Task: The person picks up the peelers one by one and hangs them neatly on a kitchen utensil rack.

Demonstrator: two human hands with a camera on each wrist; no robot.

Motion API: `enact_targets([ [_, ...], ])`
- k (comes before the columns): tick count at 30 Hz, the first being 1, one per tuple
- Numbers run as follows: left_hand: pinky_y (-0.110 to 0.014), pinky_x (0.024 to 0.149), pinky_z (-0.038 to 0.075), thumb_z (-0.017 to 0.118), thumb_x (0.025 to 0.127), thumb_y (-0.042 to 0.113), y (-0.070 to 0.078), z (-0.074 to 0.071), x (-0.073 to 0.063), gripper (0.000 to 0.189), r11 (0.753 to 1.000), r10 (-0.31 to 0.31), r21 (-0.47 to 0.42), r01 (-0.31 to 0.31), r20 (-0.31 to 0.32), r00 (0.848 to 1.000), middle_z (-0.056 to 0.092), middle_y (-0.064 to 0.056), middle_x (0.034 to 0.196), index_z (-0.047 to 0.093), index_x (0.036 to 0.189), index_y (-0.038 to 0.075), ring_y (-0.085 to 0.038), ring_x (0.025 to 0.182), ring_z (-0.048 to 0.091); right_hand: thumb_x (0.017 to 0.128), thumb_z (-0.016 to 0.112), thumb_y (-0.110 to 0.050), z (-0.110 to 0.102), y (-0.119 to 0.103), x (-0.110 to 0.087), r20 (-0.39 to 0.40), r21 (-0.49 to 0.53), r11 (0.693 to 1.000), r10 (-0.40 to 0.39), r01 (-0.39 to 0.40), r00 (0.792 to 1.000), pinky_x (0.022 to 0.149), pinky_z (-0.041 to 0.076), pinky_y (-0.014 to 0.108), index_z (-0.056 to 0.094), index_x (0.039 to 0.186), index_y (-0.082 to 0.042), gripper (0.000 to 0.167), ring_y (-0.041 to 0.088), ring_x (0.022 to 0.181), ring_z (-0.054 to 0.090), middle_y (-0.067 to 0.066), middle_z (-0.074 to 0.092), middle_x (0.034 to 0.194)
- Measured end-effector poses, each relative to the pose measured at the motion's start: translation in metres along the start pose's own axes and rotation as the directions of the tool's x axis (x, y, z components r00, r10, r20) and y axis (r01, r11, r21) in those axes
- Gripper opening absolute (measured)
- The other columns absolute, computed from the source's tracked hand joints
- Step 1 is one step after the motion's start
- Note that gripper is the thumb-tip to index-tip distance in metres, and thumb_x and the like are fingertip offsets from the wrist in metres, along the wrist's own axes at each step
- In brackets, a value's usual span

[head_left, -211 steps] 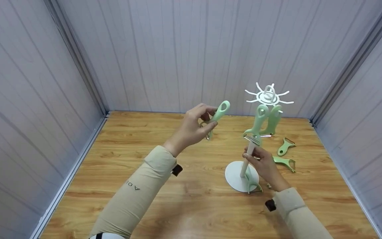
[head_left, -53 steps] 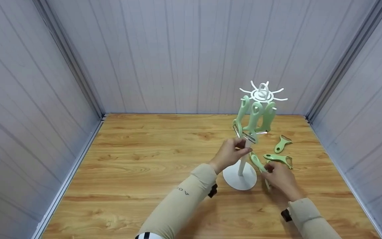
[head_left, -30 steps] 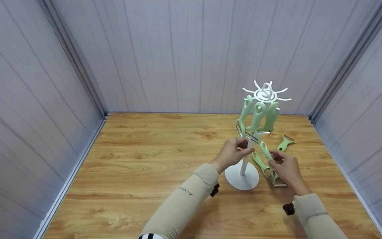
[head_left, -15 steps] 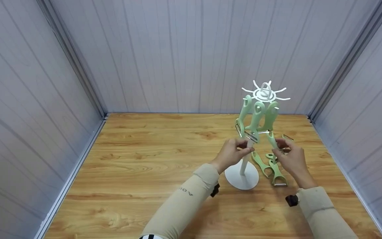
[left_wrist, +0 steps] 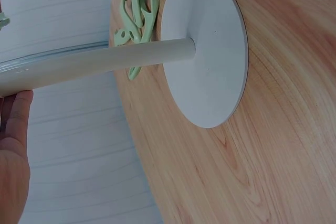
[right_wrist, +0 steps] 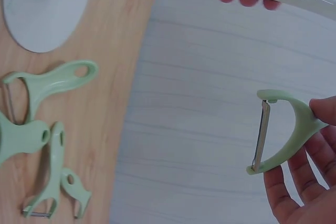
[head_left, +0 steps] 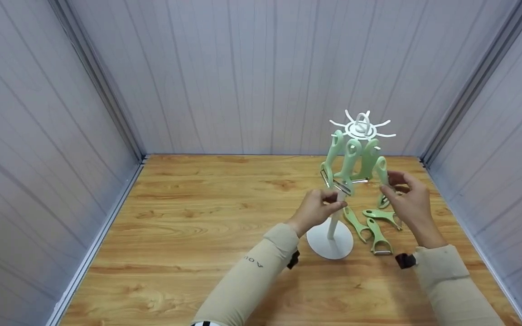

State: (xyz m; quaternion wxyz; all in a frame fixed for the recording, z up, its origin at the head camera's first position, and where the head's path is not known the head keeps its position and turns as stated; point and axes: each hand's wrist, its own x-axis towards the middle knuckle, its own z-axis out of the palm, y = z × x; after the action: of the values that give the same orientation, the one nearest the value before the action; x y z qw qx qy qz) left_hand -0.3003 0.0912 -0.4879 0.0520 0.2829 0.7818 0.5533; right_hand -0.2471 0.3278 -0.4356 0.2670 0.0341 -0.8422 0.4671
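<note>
In the head view, my left hand (head_left: 317,209) grips the white post (head_left: 332,226) of a stand, its fingers at the upper part of the post in the left wrist view. The stand's top is a ring of hooks (head_left: 361,131). Three light green peelers hang from it, one a front peeler (head_left: 350,159). My right hand (head_left: 411,206) pinches another green peeler (head_left: 381,168) by its handle, just right of the hanging ones, loop end up. Its metal blade (right_wrist: 261,135) faces the post side in the right wrist view.
The stand's round white base (head_left: 324,244) rests on the wooden table (head_left: 188,235). Several green peelers lie right of it, including one by the base (head_left: 356,224) and one nearer the front (head_left: 379,237). Panel walls (head_left: 243,81) enclose the table.
Seven seconds ago my left hand held a peeler and my right the post; now a third peeler hangs and my left grips the post. My right hand has lifted another peeler from the table.
</note>
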Motion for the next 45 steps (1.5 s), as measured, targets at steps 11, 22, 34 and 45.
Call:
enact_targets([
  [11, -0.021, 0.087, 0.061, 0.074, 0.106, 0.021, -0.001, -0.001, 0.000, 0.020, 1.000, 0.011, -0.007, -0.011, 0.004, 1.000, 0.083, -0.003, 0.114, 0.083, 0.120, 0.009, -0.007, 0.103, 0.074, 0.096, 0.077, 0.003, -0.014, -0.025, 0.016, -0.029, 0.004, 0.998, -0.058, 0.058, 0.998, 0.088, 0.049, 0.008, 0.074, 0.127, 0.002, 0.031, -0.003, 0.096, 0.061, -0.001, 0.070, 0.103],
  [22, -0.020, 0.088, 0.061, 0.076, 0.105, 0.021, -0.002, -0.002, 0.001, 0.019, 1.000, 0.014, -0.005, -0.014, 0.005, 1.000, 0.084, -0.003, 0.111, 0.084, 0.118, 0.009, -0.006, 0.102, 0.074, 0.096, 0.077, 0.005, -0.028, -0.056, 0.021, -0.075, 0.047, 0.994, -0.093, 0.097, 0.993, 0.091, 0.052, 0.012, 0.073, 0.125, 0.005, 0.029, 0.002, 0.099, 0.065, -0.022, 0.067, 0.103],
  [34, -0.020, 0.088, 0.060, 0.076, 0.105, 0.020, -0.002, -0.002, 0.001, 0.021, 1.000, -0.001, -0.020, 0.001, 0.014, 1.000, 0.084, -0.003, 0.113, 0.083, 0.121, 0.010, -0.005, 0.104, 0.074, 0.093, 0.078, 0.011, -0.038, -0.082, 0.020, -0.134, 0.116, 0.987, -0.093, 0.109, 0.987, 0.091, 0.055, 0.015, 0.072, 0.123, 0.008, 0.031, 0.007, 0.099, 0.068, -0.018, 0.072, 0.104],
  [45, -0.019, 0.086, 0.060, 0.076, 0.104, 0.019, -0.003, -0.002, 0.002, 0.022, 0.999, 0.017, -0.033, -0.017, 0.014, 1.000, 0.084, -0.004, 0.114, 0.083, 0.122, 0.008, -0.003, 0.099, 0.073, 0.095, 0.076, 0.010, -0.036, -0.094, 0.015, -0.115, 0.126, 0.983, -0.119, 0.133, 0.986, 0.094, 0.055, 0.016, 0.075, 0.124, 0.005, 0.030, 0.008, 0.101, 0.070, -0.017, 0.074, 0.107],
])
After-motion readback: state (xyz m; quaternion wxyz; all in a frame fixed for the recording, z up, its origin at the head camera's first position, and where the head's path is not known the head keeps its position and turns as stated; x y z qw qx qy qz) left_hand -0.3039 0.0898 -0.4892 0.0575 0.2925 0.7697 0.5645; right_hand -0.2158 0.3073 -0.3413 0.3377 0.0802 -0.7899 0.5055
